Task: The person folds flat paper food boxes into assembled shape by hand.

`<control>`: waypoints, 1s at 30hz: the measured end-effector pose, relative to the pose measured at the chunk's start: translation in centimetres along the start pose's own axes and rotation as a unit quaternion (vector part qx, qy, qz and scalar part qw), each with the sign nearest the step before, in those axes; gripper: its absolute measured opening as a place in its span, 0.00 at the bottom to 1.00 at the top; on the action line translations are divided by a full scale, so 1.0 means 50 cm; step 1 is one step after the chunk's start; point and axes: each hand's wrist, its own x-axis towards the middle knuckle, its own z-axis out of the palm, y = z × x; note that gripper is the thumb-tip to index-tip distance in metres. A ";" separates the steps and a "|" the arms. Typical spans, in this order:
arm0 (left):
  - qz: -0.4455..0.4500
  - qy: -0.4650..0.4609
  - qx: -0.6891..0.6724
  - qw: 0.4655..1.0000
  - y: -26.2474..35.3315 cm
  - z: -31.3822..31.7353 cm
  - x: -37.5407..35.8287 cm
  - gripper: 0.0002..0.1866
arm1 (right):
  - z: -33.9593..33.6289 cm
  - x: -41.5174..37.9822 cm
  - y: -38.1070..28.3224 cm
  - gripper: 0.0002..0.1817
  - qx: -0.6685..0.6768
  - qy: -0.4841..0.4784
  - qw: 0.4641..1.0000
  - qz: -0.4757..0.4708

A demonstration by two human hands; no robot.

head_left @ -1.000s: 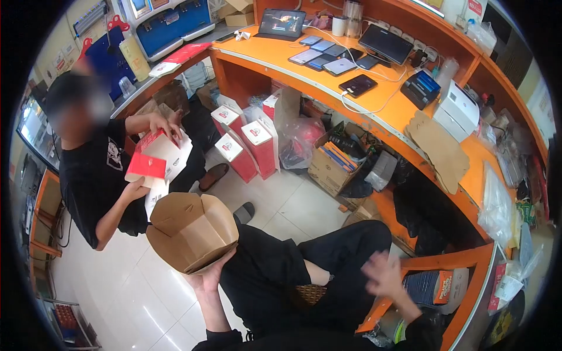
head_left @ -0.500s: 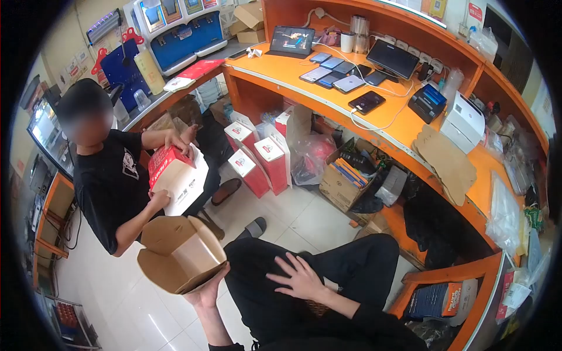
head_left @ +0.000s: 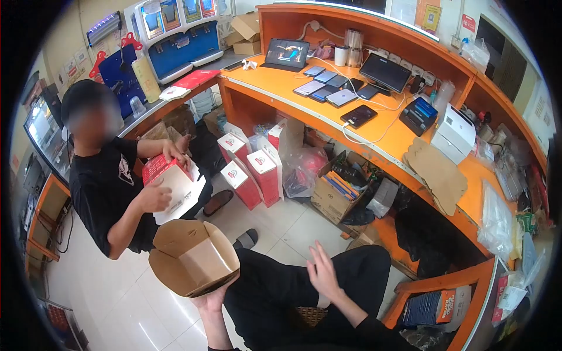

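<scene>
My left hand (head_left: pixel 212 298) supports a brown cardboard box (head_left: pixel 205 264) from below and at its near side. The box stands with its top open and flaps spread, and nothing shows inside it. Part of my left hand is hidden behind the box wall. Above my lap, my right hand (head_left: pixel 325 274) is raised with its fingers stretched out, holding nothing. Across from me, a person in a black shirt (head_left: pixel 108 202) has a red and white carton (head_left: pixel 175 196) between both hands.
Several red and white cartons (head_left: pixel 262 164) stand on the tiled floor ahead. An orange counter (head_left: pixel 281 86) carries phones (head_left: pixel 358 116), a tablet (head_left: pixel 287 54) and a white printer (head_left: pixel 455 133). Beneath it sits a filled cardboard box (head_left: pixel 331 198). An orange shelf (head_left: pixel 404 292) is close on my right.
My right hand has lifted off my thigh and moved right. The box in my left hand has shifted slightly right. The other person's near hand has moved up along the carton.
</scene>
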 end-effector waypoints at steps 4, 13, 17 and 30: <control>-0.005 0.001 0.010 1.000 0.002 -0.017 0.017 0.39 | 0.065 -0.061 -0.054 0.25 0.052 -0.065 0.996 -0.037; -0.129 -0.051 0.011 0.990 -0.052 -0.029 0.078 0.35 | 0.073 -0.075 -0.051 0.22 0.024 -0.104 0.994 -0.029; -0.204 -0.054 0.004 0.978 -0.069 -0.051 0.104 0.32 | 0.082 -0.078 -0.045 0.20 0.003 -0.085 0.996 -0.034; -0.232 -0.026 -0.012 0.972 -0.064 -0.081 0.087 0.27 | 0.083 -0.077 -0.045 0.21 0.009 -0.122 0.992 -0.013</control>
